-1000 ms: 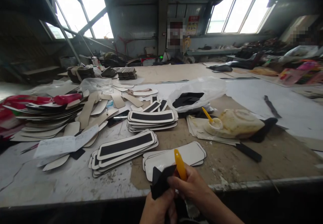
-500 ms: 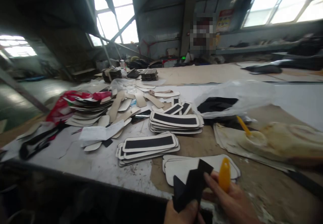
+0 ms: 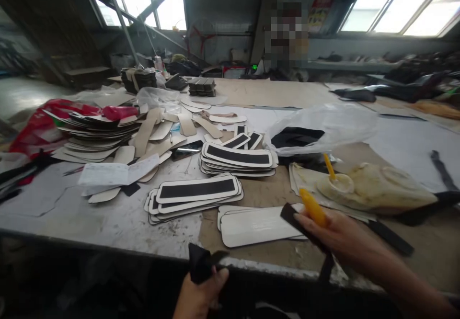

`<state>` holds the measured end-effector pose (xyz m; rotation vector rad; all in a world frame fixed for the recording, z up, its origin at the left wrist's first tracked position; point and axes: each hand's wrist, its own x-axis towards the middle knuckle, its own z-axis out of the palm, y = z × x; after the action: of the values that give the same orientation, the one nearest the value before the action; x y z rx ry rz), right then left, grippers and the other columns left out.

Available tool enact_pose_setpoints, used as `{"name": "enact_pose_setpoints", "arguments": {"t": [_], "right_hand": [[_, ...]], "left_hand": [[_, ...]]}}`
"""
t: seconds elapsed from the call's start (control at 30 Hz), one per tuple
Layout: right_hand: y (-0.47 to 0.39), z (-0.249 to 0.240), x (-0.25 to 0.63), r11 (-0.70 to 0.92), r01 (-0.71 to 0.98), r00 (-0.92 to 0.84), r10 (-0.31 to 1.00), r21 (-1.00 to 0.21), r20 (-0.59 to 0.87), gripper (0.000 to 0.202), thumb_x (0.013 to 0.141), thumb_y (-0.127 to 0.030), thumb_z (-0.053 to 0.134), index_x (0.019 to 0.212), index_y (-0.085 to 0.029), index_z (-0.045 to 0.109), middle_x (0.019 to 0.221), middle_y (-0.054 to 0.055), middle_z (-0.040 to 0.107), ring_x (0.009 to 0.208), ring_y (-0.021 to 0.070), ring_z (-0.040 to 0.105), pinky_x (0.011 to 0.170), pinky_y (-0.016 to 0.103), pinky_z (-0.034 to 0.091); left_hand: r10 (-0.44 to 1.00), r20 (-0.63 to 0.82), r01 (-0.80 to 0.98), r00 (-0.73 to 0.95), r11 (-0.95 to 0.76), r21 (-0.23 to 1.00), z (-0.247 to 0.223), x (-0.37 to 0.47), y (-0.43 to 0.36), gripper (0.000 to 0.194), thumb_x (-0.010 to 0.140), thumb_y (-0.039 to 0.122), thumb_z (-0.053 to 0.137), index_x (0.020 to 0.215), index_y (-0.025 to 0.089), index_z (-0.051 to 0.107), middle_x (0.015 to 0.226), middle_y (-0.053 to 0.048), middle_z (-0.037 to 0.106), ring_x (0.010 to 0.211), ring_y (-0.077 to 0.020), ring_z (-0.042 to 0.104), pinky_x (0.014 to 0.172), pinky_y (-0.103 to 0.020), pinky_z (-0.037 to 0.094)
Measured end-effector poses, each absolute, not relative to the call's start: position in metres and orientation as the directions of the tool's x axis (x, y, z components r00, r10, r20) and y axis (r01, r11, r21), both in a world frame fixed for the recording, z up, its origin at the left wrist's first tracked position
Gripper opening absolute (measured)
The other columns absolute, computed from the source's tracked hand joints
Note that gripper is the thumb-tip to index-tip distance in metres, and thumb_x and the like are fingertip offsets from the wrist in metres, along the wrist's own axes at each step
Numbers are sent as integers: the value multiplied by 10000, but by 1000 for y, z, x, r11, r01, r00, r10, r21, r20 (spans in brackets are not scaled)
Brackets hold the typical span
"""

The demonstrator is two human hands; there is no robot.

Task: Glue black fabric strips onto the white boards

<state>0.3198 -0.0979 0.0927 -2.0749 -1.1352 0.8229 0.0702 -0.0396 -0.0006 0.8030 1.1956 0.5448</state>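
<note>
My left hand [image 3: 201, 292], low at the table's front edge, is closed around a bunch of folded black fabric strips [image 3: 199, 260]. Pinched in my right hand [image 3: 341, 235] is a separate black strip [image 3: 295, 223], its lower end hanging past the table edge. The same hand grips a yellow-handled tool [image 3: 313, 209], whose working end is hidden. Under and left of that hand lie several blank white panels [image 3: 257, 225] with rounded corners. Beyond them sits a stack of white panels with black strips [image 3: 197, 190], and a second stack [image 3: 239, 158] stands behind it.
A tub of pale paste [image 3: 341, 187] with a yellow stick stands at right. Behind are a clear plastic bag [image 3: 334, 127] of black material and a blurred person [image 3: 287, 36]. Left are papers [image 3: 115, 173], a phone [image 3: 187, 150] and piled panels [image 3: 93, 137].
My hands have moved apart: the left went left and down with the bunch of strips, while the right took one strip away and moved over the blank panels' right end. The view shifted.
</note>
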Motion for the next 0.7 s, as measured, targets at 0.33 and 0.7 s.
{"name": "enact_pose_setpoints", "arguments": {"t": [0.33,0.7], "right_hand": [[-11,63,276,-114,951,-15,911,-286,-413,274,772,-393,500,816,-198,688,721,69,677,688,206,614,548,250,346],[9,44,269,-53,966,-65,898,-253,-435,270,761,-383,517,874,-216,696,802,75,695,754,214,638,608,260,408]], "left_hand": [[697,-652,38,299,674,738,5,87,10,316,671,395,619,757,91,592,359,108,330,346,-47,322,398,-193,245],[591,-726,144,352,732,666,11,98,23,305,657,314,630,445,165,468,336,47,422,318,-65,373,405,-213,275]]}}
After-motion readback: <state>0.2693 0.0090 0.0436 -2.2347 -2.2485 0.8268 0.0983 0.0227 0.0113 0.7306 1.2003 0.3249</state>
